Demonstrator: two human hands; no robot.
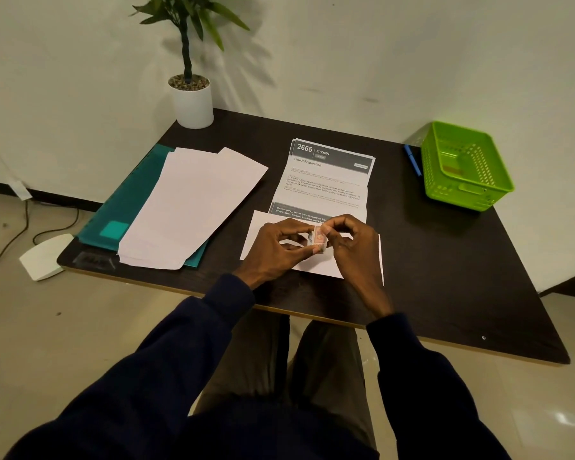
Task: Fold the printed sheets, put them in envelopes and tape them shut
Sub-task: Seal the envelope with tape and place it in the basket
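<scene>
Both hands meet above a white envelope [316, 265] lying at the table's near edge. My left hand [279, 249] grips a small roll of tape [318, 239] between thumb and fingers. My right hand [352, 242] pinches at the roll's top, where the tape end seems to be. Just behind the envelope lies a stack of printed sheets [329, 179] headed "2666 KITCHEN", creased across. A pile of blank white envelopes [190, 207] rests to the left on a teal folder [127, 207].
A green plastic basket [465, 166] stands at the far right corner of the dark table [445, 260], with a blue pen [412, 160] beside it. A potted plant [193, 101] stands at the far left corner. A white object and cables lie on the floor to the left.
</scene>
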